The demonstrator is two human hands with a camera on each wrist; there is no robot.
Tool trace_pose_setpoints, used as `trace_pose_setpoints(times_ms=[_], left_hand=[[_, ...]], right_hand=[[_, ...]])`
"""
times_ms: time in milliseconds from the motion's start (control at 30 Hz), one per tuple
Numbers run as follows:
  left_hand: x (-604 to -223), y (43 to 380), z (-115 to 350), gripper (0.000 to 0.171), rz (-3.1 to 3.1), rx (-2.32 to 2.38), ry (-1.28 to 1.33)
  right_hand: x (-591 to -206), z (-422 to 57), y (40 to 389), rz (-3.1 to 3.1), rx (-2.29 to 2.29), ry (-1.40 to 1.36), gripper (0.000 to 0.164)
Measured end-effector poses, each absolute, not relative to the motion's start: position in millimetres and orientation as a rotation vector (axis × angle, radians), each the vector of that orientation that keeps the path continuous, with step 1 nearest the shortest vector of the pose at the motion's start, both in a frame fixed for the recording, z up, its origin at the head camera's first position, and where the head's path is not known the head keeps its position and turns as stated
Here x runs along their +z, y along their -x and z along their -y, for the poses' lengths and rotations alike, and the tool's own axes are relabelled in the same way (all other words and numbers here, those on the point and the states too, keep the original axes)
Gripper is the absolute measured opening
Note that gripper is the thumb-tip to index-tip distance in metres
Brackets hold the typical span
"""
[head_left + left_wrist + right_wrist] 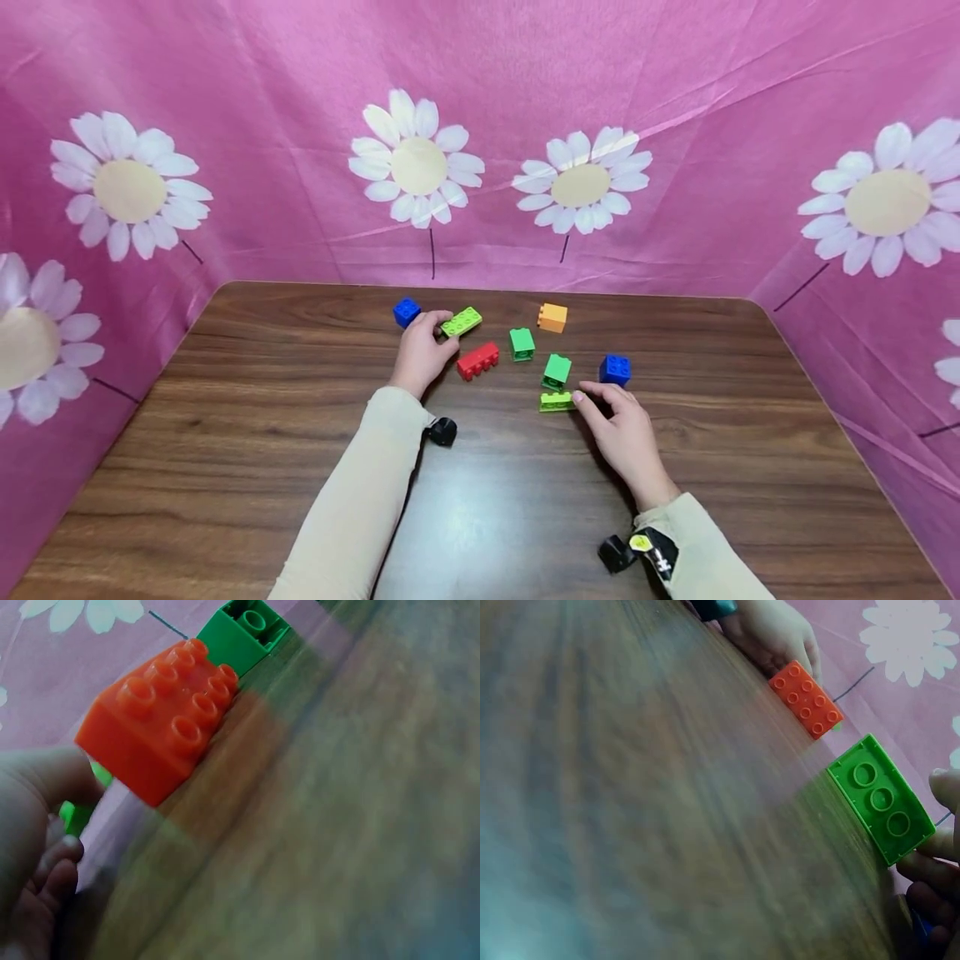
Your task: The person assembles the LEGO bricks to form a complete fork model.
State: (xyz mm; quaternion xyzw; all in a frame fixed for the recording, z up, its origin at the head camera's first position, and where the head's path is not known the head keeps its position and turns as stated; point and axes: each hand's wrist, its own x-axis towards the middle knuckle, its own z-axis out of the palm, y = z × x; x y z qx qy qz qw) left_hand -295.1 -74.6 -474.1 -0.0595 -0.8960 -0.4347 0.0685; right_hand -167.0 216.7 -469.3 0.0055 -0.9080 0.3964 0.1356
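In the head view my left hand (425, 353) has thumb and fingers about the near left end of a lime green toy brick (462, 322), pinching it. That brick lies studs up; the left wrist view shows only slivers of it behind the thumb. Just right of this hand is a red brick (477, 361) on its side, studs toward me. My right hand (624, 429) pinches the right end of a second lime green brick (556, 402), which stands on its side. Its hollow underside (881, 799) faces the right wrist camera.
Two green bricks (522, 344) (557, 372) lie mid-table, with an orange brick (552, 317) behind them. A blue brick (407, 312) sits beyond my left hand, another blue brick (615, 369) beyond my right. A pink flowered cloth (495, 250) hangs behind the wooden table (225, 433).
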Motion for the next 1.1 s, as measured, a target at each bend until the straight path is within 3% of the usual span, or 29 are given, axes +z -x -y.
trace_pose_setpoints(times_ms=[433,833,1100], left_hand=[[-473,251,90,0.034,2.352,-1.651,0.065],[-473,214,106,0.033,2.287,-1.801,0.112],[-471,188,117,0.032,2.301,-1.842,0.256]], right_hand=[[-466,-229,174,2.694,1.164,-0.074,0.029],[-471,-231,176,2.696,1.184,-0.189,0.009],[-472,-234,174,2.811,1.173,-0.135,0.036]])
